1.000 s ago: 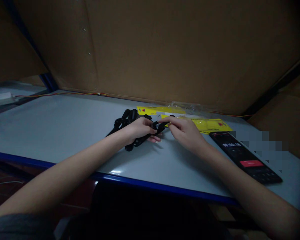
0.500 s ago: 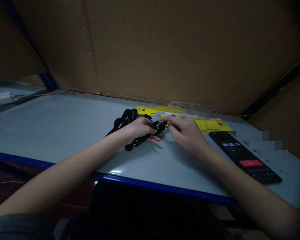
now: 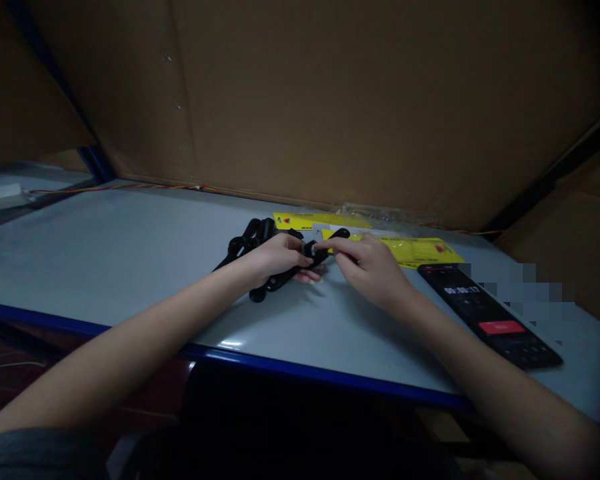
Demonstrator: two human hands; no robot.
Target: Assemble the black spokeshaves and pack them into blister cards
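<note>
My left hand (image 3: pixel 283 257) is closed around a long black tool (image 3: pixel 283 279), with the thumb on top and fingertips showing underneath. A dark fitting with a small shiny part sits on the tool beside my left thumb; its kind is too dim to tell. My right hand (image 3: pixel 373 267) reaches in from the right, its index fingertip on that fitting and its other fingers curled. Behind the right index finger, the tool's rounded end sticks up. More black handled tools (image 3: pixel 237 247) lie beside and behind my left hand, partly covered by it.
Yellow printed cards (image 3: pixel 433 251) and crumpled clear plastic packaging (image 3: pixel 375 213) lie at the back of the grey table (image 3: pixel 130 253). A phone (image 3: pixel 490 317) showing a running timer lies at the right. A brown board (image 3: pixel 330 107) stands behind, with wires along its foot.
My right index finger has moved slightly left and onto the fitting. The tool's rounded end now shows more plainly above my right hand. My left hand keeps its hold.
</note>
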